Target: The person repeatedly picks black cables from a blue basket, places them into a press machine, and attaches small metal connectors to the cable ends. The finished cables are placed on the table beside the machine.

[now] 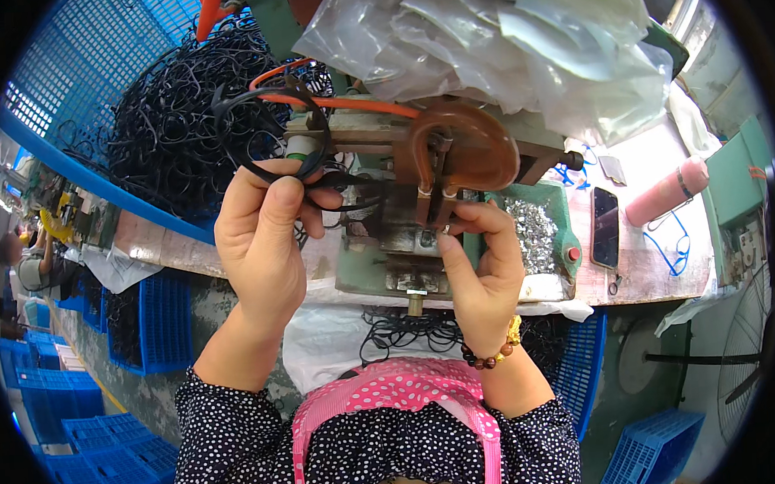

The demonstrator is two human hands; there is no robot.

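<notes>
My left hand (264, 226) is closed on a looped black cord (225, 104), pinched between thumb and fingers. Part of the cord runs right toward the metal working head of a green bench machine (363, 273). At that head my right hand (485, 268) pinches a small silver piece (445, 230) between thumb and forefinger; its exact shape is too small to tell. A brown curved guard (478, 147) sits just above my right fingers. Beside this hand, a green tray (570, 273) holds many small silver metal pieces (529, 227).
A blue crate (99, 181) heaped with black cords (170, 122) stands at the left. Clear plastic bags (500, 42) hang over the machine. A phone (605, 226) and pink bottle (669, 192) lie on the right. More black cords (400, 332) hang below the bench edge.
</notes>
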